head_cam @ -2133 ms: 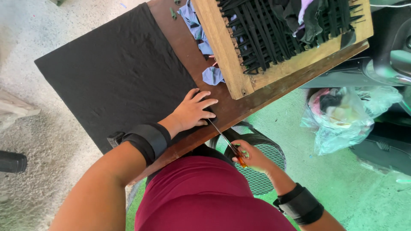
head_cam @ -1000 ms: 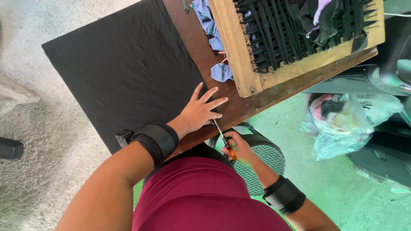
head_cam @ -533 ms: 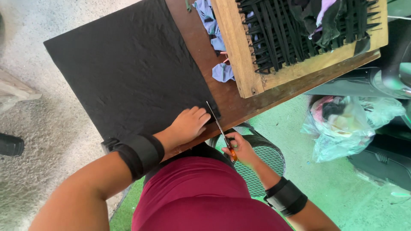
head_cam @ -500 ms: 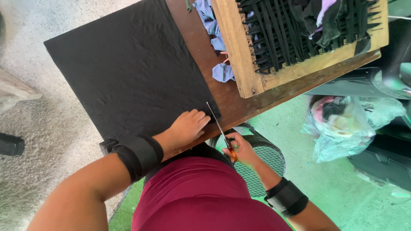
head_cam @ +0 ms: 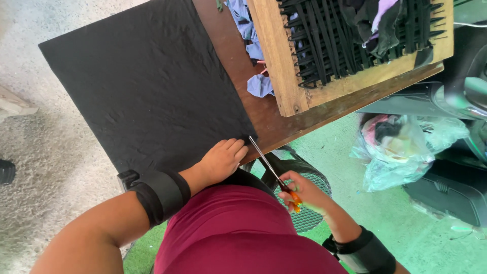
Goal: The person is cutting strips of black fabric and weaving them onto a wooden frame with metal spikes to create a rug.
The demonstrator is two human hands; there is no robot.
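My left hand lies flat, fingers together, on the one black textured fabric sheet covering the brown wooden table. My right hand grips one pair of orange-handled scissors, blades at the sheet's near corner. One wooden frame sits beyond.

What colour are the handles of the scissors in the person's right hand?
Orange, shown in the head view: the metal scissors' handles peek out of the right hand.

I think this is a small craft workshop, maybe outdoors. I see a worn wooden table on a rough concrete floor (part is painted green). There is a big black cloth sheet, a wooden frame strung with black strips, blue cloth scraps and scissors.
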